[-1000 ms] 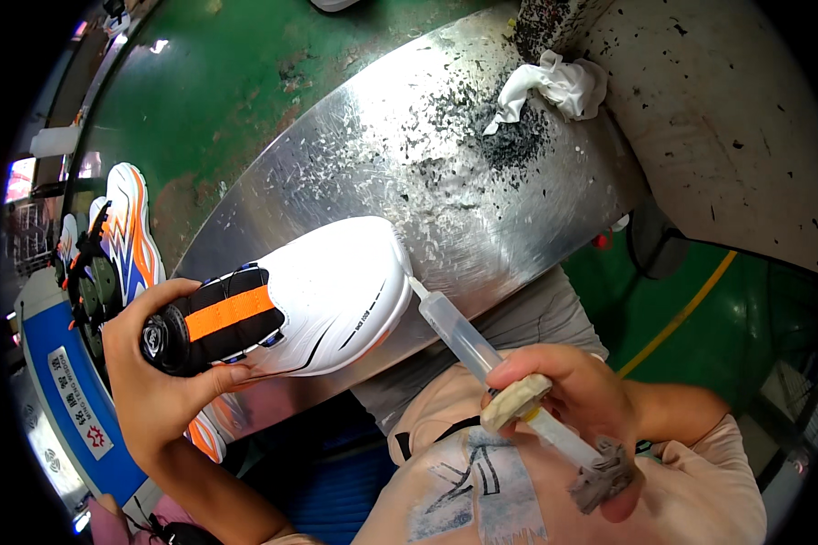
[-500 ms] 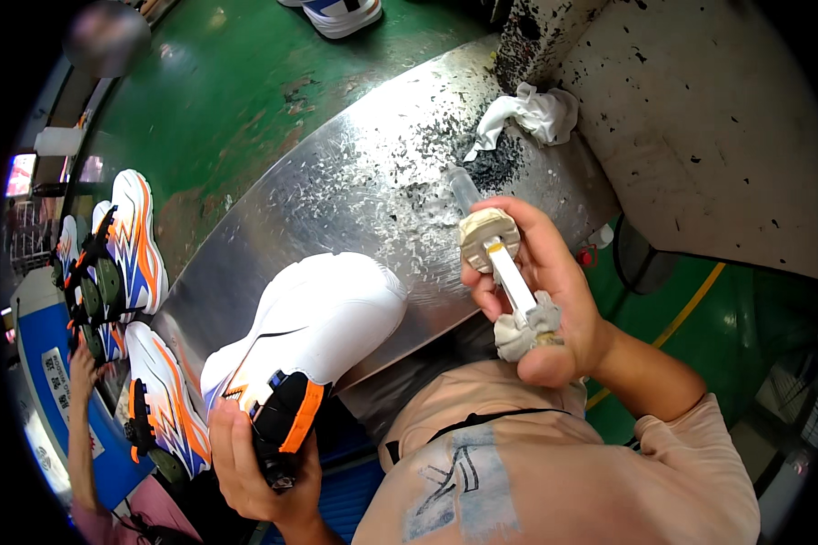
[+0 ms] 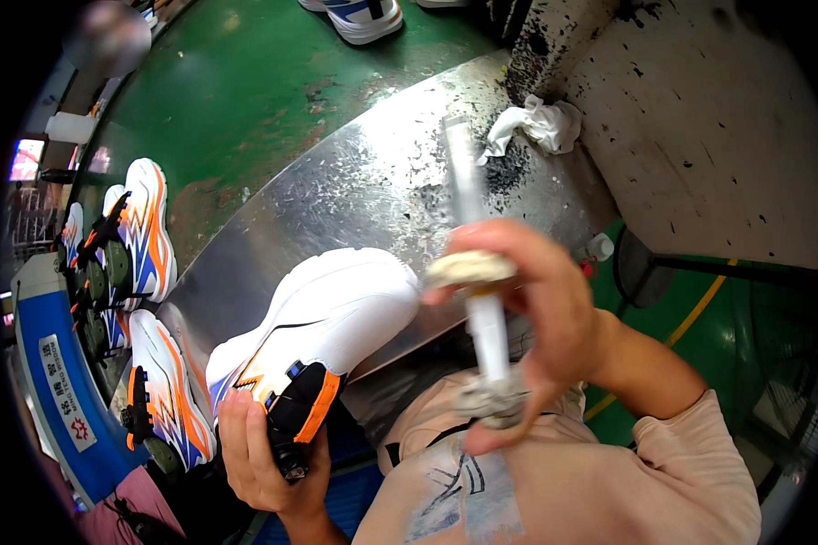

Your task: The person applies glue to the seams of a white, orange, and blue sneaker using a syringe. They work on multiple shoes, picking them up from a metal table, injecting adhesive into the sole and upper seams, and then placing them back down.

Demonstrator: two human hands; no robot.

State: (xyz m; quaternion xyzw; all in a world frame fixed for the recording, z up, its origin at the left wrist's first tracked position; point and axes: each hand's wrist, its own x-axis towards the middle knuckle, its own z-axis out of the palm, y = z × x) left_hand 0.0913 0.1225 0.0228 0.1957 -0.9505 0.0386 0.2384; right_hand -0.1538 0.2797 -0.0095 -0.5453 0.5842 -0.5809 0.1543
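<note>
My left hand [image 3: 265,450] grips a sports shoe [image 3: 336,295] by its upper near the heel, fingers wrapped round it. The white sole faces up; orange, blue and black parts show below it. In my right hand [image 3: 559,313] is a large syringe [image 3: 487,336], its flange and plunger end wrapped in off-white padding. Fingers hook over the flange, and the thumb lies at the plunger end. The clear barrel points away from me above the metal table [image 3: 282,204], right of the shoe and apart from it. Motion blurs the syringe and right hand.
Several similar shoes [image 3: 168,386] stand on their sides at the left, beside a blue machine or conveyor frame [image 3: 59,381]. A crumpled white cloth [image 3: 545,125] lies on the table among dark flakes. A stained beige panel [image 3: 709,136] rises at the right.
The syringe has turned more upright in the view, and my right hand has moved slightly nearer. The shoe has shifted a little right. A co-worker's hand at the left has gone from view.
</note>
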